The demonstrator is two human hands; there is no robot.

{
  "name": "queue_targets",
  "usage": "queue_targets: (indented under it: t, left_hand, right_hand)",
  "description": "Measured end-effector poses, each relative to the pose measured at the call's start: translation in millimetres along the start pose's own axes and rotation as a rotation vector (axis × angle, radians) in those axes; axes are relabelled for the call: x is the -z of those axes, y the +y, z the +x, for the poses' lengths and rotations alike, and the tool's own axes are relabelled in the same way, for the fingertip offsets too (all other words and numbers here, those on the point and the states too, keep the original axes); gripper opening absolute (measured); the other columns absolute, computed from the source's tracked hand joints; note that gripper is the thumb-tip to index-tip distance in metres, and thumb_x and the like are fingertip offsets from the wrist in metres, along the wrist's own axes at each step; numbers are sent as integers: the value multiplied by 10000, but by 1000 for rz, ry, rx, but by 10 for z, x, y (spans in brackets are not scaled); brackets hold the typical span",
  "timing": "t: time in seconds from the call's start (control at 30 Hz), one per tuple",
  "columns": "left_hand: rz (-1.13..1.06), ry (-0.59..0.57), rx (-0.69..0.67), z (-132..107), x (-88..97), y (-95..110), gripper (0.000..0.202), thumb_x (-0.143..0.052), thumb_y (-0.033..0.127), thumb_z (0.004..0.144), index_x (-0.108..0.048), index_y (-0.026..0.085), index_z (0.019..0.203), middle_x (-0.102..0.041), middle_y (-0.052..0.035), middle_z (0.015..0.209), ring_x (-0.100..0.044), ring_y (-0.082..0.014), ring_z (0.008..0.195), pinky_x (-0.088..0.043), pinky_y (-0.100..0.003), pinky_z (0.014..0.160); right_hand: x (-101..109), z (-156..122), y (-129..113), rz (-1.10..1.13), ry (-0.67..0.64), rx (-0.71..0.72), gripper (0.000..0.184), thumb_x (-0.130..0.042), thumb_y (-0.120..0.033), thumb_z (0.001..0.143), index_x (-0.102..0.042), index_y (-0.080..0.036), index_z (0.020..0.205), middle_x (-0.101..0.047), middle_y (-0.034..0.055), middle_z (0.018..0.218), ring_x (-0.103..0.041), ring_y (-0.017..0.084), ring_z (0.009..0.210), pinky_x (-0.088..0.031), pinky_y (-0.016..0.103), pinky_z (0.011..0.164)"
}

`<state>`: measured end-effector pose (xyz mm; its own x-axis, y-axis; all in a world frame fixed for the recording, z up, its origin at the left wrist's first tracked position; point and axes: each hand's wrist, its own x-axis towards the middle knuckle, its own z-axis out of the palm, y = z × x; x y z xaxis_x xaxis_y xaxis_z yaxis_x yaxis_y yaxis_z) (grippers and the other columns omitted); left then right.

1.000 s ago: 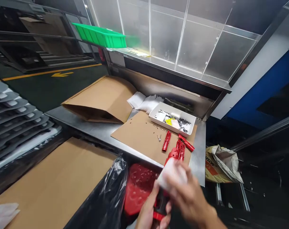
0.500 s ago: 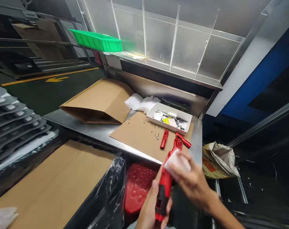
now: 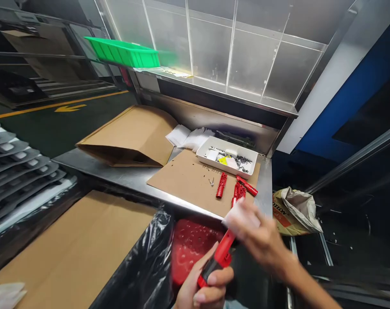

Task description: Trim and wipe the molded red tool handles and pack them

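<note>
My left hand (image 3: 204, 283) is wrapped round the lower end of a long red and black plastic housing (image 3: 224, 246), which slants up to the right. Over its upper end my right hand (image 3: 262, 234) presses a white bag or wrap (image 3: 241, 216), covering that tip. Beyond the hands, several red plastic parts lie on a cardboard sheet (image 3: 178, 178); one red part (image 3: 221, 185) is set a little apart to the left. A small metal piece (image 3: 211, 182) lies beside it.
A white tray (image 3: 199, 158) of small black pieces stands at the back, near white bags (image 3: 193, 138). An open cardboard box (image 3: 127, 133) lies on the steel bench's left. Below the bench edge is a red stool (image 3: 195, 240); a sack (image 3: 297, 210) stands at right.
The red housing has turned in my left hand and tilts more to the right. My right hand and the white wrap stay at its upper end. The view has shifted slightly.
</note>
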<state>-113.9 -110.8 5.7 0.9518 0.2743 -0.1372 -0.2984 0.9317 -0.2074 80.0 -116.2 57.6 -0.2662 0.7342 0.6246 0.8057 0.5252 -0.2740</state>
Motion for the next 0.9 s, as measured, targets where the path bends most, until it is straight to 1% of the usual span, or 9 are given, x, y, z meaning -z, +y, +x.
queue_targets:
  t: [0.07,0.2,0.33,0.47,0.6,0.67,0.73,0.83,0.9]
  left_hand:
    - [-67,5,-30,1,-8,-6,320,-698,231,848,-594,61,599,-501,42,439,-325,57,274,-191,-6,297]
    - [-78,-22,-12,18,-16,-29,398,-648,242,886,-567,48,548,-434,44,389,-372,39,283,-200,5,300]
    - [-86,10,-59,24,42,-42,283,-648,207,883,-614,20,673,-527,25,506,-381,54,311,-182,23,303]
    - [-46,17,-46,14,88,-33,356,-642,258,892,-581,45,614,-489,39,472,-358,49,300,-184,14,297]
    - [-64,23,-16,12,81,6,287,-730,235,824,-607,23,675,-546,15,504,-376,41,296,-186,-7,274]
    - [-38,-9,31,14,76,26,368,-715,295,838,-583,39,609,-510,17,435,-376,24,283,-189,-23,263]
    - [-26,-21,37,16,75,41,369,-696,291,855,-584,42,608,-520,7,423,-389,18,285,-196,-27,268]
    - [-73,15,-37,12,73,56,223,-705,183,840,-624,10,727,-587,-8,502,-417,32,306,-208,-17,293]
    - [-92,25,-26,-5,64,61,271,-686,199,857,-604,22,669,-538,15,456,-411,28,300,-215,-25,299]
  right_hand:
    - [5,-2,-7,50,-59,55,311,-451,-334,985,-655,-295,1216,-593,73,1353,-700,164,1018,-599,232,803]
    - [3,7,0,-18,-96,-98,364,-374,-260,1008,-633,-222,1261,-580,141,1366,-666,213,1123,-591,279,859]
    - [-55,0,-38,34,-193,9,460,-257,-360,1032,-617,-207,1274,-617,145,1334,-674,229,1114,-609,295,822]
    - [-109,17,-66,-38,-116,-86,479,-246,-336,1033,-644,-156,1231,-646,184,1279,-683,248,1096,-615,313,793]
    - [-134,32,-89,34,-201,-29,477,-233,-377,1035,-631,-207,1236,-657,120,1280,-704,180,1027,-599,254,805]
    - [-146,23,-79,-32,-185,-121,441,-266,-337,1032,-636,-206,1234,-643,131,1293,-705,186,1019,-602,257,783]
    - [-162,-1,-77,-92,-143,-167,423,-288,-324,1027,-634,-205,1239,-625,147,1306,-703,199,1020,-605,265,769]
    - [-182,-37,-89,-4,-184,-51,418,-304,-340,1020,-610,-214,1274,-600,150,1331,-690,206,1041,-598,273,801]
    - [-175,-40,-75,-26,-196,-59,414,-313,-345,1017,-642,-235,1242,-594,153,1321,-704,209,980,-604,279,751]
